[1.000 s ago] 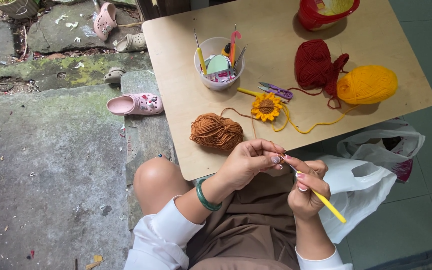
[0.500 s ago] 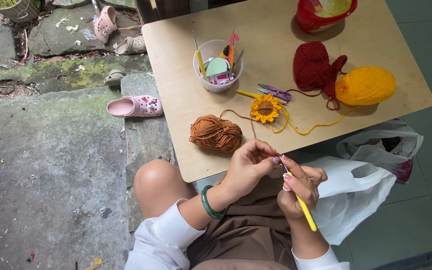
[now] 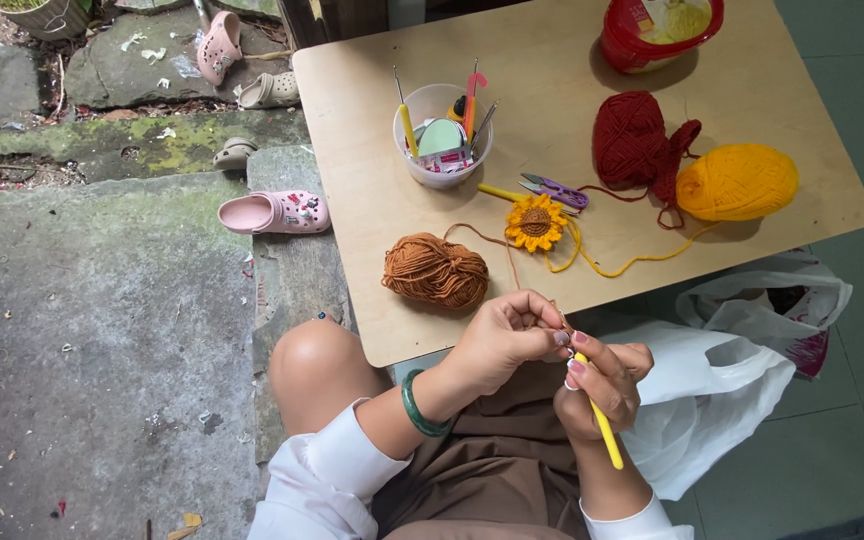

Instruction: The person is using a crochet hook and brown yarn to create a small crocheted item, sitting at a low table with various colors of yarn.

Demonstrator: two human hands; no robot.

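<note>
Pinching a thin, limp brown yarn strand (image 3: 508,262) just below the desk (image 3: 372,250) edge, the left hand (image 3: 505,338) closes on it while the right hand (image 3: 607,385) grips a light, rigid yellow crochet hook (image 3: 600,424) mid-shaft.

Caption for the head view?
Right hand holds a yellow hook against left hand, below brown yarn.

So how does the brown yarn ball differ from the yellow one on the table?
The brown yarn ball lies near the table's front edge, close to the hands; the yellow yarn ball lies far to the right beside the dark red yarn. The brown one looks looser and flatter, the yellow one a firmer oval. The brown strand runs toward the left hand; the yellow strand trails to the crocheted sunflower. Both rest on the table.
</note>
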